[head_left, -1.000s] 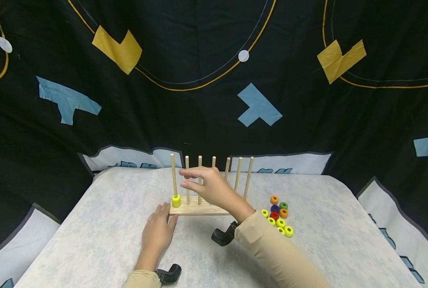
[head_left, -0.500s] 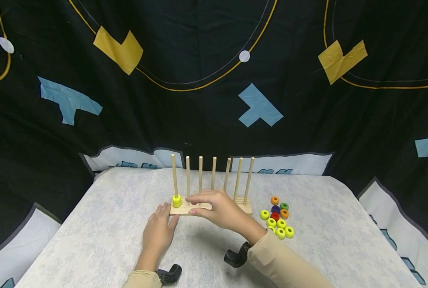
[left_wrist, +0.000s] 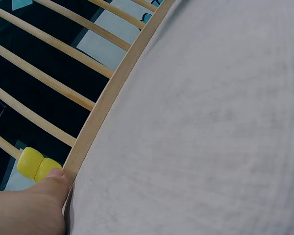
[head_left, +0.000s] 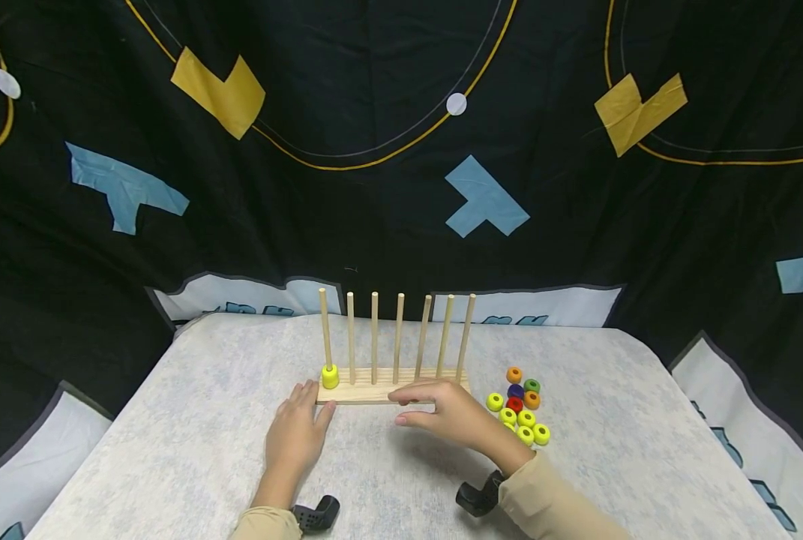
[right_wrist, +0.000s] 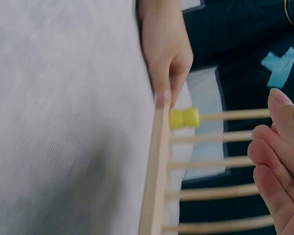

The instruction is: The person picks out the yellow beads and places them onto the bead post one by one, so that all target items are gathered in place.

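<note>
A wooden peg rack (head_left: 367, 393) with a row of upright pegs stands on the table. Two yellow beads (head_left: 330, 377) are stacked at the foot of its leftmost peg. My left hand (head_left: 296, 431) holds the rack's left end, thumb at the front edge and fingers along the side; in the left wrist view the thumb (left_wrist: 51, 188) lies right beside the yellow beads. My right hand (head_left: 451, 414) hovers in front of the rack's right half, fingers loosely bent and thumb apart, holding nothing. The right wrist view shows its fingertips (right_wrist: 267, 181) overlapping the pegs.
Loose beads lie right of the rack: several yellow ones (head_left: 525, 418), a red bead (head_left: 514, 405), a purple bead (head_left: 516, 391), a green bead (head_left: 532, 385) and orange beads (head_left: 532, 400). A black curtain (head_left: 347, 225) hangs behind the pale table (head_left: 192, 420).
My right hand has come down from over the pegs near the left end and moved right and toward me, empty. The left hand has stayed on the rack's left end.
</note>
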### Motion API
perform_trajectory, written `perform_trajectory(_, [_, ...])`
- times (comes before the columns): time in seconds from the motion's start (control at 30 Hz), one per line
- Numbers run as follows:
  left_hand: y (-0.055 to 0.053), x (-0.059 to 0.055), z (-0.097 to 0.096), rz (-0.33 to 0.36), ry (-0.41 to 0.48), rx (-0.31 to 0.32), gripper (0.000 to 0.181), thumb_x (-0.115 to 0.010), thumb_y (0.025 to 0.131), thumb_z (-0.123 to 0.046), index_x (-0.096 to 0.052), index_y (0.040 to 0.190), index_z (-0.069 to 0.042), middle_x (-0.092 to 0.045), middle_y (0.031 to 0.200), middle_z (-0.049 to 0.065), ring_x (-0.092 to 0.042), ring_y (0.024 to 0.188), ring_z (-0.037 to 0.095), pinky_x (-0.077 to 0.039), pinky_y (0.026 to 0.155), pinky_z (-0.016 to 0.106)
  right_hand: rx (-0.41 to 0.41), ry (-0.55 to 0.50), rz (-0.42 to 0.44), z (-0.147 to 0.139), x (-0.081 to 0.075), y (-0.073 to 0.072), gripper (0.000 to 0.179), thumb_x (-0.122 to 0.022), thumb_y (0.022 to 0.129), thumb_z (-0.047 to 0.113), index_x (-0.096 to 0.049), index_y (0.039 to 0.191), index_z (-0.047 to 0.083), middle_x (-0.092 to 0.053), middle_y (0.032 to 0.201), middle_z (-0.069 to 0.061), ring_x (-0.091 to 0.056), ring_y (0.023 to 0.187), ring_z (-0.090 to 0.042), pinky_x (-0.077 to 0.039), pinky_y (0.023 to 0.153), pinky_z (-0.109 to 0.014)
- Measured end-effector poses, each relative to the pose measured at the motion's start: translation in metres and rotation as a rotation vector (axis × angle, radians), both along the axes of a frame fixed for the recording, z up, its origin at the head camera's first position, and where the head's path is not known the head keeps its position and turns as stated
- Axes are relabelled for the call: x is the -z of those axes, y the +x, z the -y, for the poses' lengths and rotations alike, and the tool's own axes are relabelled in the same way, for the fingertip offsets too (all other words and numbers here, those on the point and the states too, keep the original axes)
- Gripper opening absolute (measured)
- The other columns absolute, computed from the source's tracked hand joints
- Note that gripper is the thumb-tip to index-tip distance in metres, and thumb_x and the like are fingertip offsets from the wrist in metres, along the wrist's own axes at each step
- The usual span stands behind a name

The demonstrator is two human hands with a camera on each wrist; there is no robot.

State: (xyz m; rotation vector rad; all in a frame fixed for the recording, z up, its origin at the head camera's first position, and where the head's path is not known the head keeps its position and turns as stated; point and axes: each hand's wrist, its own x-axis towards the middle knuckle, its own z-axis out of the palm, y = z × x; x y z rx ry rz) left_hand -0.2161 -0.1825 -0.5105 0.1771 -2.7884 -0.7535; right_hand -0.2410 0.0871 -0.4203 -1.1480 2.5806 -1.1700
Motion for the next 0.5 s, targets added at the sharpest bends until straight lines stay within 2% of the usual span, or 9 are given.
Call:
perform_trajectory(0.1, [0.000,0.001,0.001,0.001,0.000,-0.003,0.063,-0.055,0.101,-0.038,-0.042,0.147,0.003,-0.040,0.155,0.021,-0.030,0.149,0.038,-0.022,0.123,0.055,0.032,0.005,0.011,-0.012,0.005,-0.005,0.037,-0.073,0.090,0.035,-0.072,0.122,0.016,-0.072,0.121,0.007,-0.067,0.114,-0.011,-0.057,0.097,-0.037])
perform_trajectory(0.27, [0.000,0.001,0.001,-0.011,0.004,-0.015,0.063,-0.057,0.101,-0.037,-0.043,0.146,0.003,-0.041,0.154,0.021,-0.031,0.148,0.039,-0.024,0.122,0.056,0.093,0.009,-0.021,-0.033,0.015,-0.016,0.037,-0.075,0.089,0.031,-0.073,0.120,0.013,-0.074,0.117,0.002,-0.069,0.106,-0.015,-0.059,0.092,-0.041])
perform_trajectory(0.5, [-0.002,0.003,0.000,-0.009,0.012,-0.024,0.063,-0.056,0.101,-0.040,-0.044,0.146,0.001,-0.041,0.155,0.020,-0.032,0.148,0.038,-0.025,0.122,0.056,0.257,0.049,0.018,-0.060,0.025,-0.028,0.037,-0.077,0.087,0.031,-0.073,0.121,0.017,-0.073,0.119,0.002,-0.067,0.109,-0.019,-0.056,0.095,-0.047])
